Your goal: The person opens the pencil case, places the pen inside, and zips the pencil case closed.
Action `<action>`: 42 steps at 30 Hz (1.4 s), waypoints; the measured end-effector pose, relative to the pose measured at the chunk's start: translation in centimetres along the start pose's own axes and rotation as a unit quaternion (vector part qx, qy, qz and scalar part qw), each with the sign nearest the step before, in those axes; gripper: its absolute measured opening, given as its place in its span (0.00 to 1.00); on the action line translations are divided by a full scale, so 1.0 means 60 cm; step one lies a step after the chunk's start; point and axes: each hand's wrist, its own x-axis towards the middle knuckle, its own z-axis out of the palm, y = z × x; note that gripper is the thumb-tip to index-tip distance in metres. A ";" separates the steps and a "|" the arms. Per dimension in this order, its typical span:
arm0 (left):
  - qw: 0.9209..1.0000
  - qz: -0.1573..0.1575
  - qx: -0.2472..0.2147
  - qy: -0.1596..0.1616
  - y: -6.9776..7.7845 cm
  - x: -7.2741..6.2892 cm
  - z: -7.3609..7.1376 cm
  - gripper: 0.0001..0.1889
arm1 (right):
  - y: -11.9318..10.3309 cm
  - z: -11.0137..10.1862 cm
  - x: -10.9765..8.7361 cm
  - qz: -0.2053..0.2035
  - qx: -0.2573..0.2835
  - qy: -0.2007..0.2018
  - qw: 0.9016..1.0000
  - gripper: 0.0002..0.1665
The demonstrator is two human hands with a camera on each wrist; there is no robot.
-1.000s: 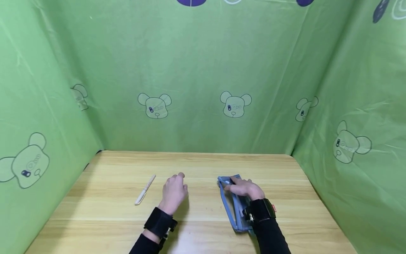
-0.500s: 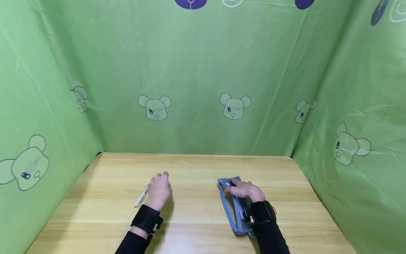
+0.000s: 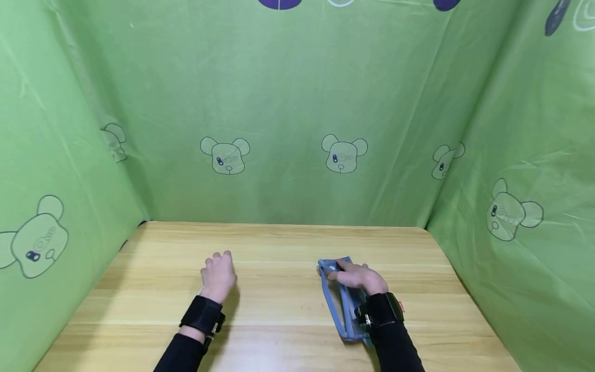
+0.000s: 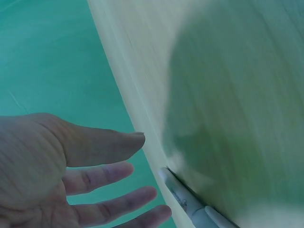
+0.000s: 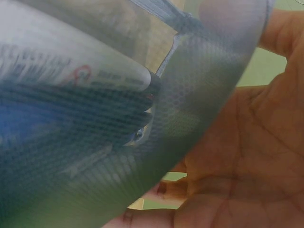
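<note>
My left hand [image 3: 218, 276] hovers over the left part of the table, above a white pen. Its thumb and fingers are extended and apart in the left wrist view, where the pen [image 4: 190, 202] lies on the wood just beyond the fingertips. From the head camera the hand hides nearly all of that pen. On the right, my right hand [image 3: 362, 276] grips a blue zip pencil pouch [image 3: 333, 302] near its far end, thumb over the frame. Through the pouch's mesh [image 5: 199, 80], the right wrist view reveals a white printed cylinder [image 5: 71, 57] and dark blue items inside.
Both hands work over a light wood-grain table [image 3: 279, 320]. Green cloth [image 3: 283, 191] with bear-head outlines hangs behind it and along both sides. Black bands [image 3: 203, 314] circle the wrists.
My left hand has moved left from the middle of the table until it covers the pen. The right hand and the pouch stay where they were.
</note>
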 end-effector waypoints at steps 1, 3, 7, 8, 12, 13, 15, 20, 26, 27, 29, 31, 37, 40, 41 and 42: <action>1.000 -0.003 0.000 -0.007 -0.002 0.001 0.000 0.16 | 0.000 0.000 0.000 -0.001 0.000 0.000 1.000 0.45; 1.000 -0.007 -0.002 -0.021 -0.005 0.002 -0.001 0.17 | 0.000 0.000 -0.001 -0.001 -0.001 0.000 1.000 0.46; 0.999 -0.009 -0.006 -0.032 -0.011 0.004 0.000 0.16 | 0.000 -0.001 0.000 -0.002 -0.004 0.000 1.000 0.46; 0.999 -0.008 -0.006 -0.033 -0.013 0.004 0.001 0.15 | -0.001 -0.001 0.000 -0.001 -0.004 0.000 1.000 0.46; 1.000 -0.004 -0.010 -0.026 -0.018 0.004 0.001 0.11 | -0.001 -0.001 0.000 -0.003 -0.006 0.000 1.000 0.46; 1.000 -0.004 -0.010 -0.025 -0.018 0.004 0.001 0.10 | 0.000 0.000 0.001 -0.002 -0.006 0.000 1.000 0.46; 1.000 -0.007 -0.008 -0.024 -0.019 0.003 0.001 0.09 | 0.000 0.001 0.000 -0.001 -0.005 0.001 1.000 0.46; 0.999 -0.015 0.004 -0.035 -0.017 0.000 -0.003 0.12 | -0.003 0.001 -0.002 0.001 -0.004 0.000 1.000 0.46; 0.999 -0.020 0.015 -0.038 -0.020 -0.001 -0.001 0.15 | -0.003 0.001 -0.002 -0.006 -0.004 0.002 1.000 0.46; 0.999 -0.020 0.017 -0.037 -0.021 -0.001 0.000 0.14 | -0.003 0.001 -0.001 -0.006 -0.005 0.002 1.000 0.46; 0.999 -0.019 0.020 -0.033 -0.023 -0.001 0.003 0.13 | -0.003 0.000 -0.001 -0.002 -0.003 0.001 1.000 0.46; 0.999 -0.016 0.024 -0.030 -0.026 0.001 0.004 0.15 | -0.003 -0.001 0.000 0.002 -0.003 0.000 1.000 0.46; 1.000 -0.011 0.018 -0.021 -0.028 0.002 0.005 0.19 | -0.003 -0.003 -0.002 -0.003 -0.001 0.002 1.000 0.46; 1.000 -0.009 0.009 -0.025 -0.023 0.000 0.005 0.16 | -0.002 -0.002 -0.003 -0.002 -0.002 0.002 1.000 0.46; 1.000 -0.008 0.006 -0.026 -0.020 -0.002 0.004 0.14 | -0.003 -0.002 -0.004 -0.001 -0.002 0.002 1.000 0.46; 1.000 -0.006 0.002 -0.025 -0.016 -0.003 0.002 0.11 | -0.003 -0.001 -0.004 0.000 -0.001 0.002 1.000 0.46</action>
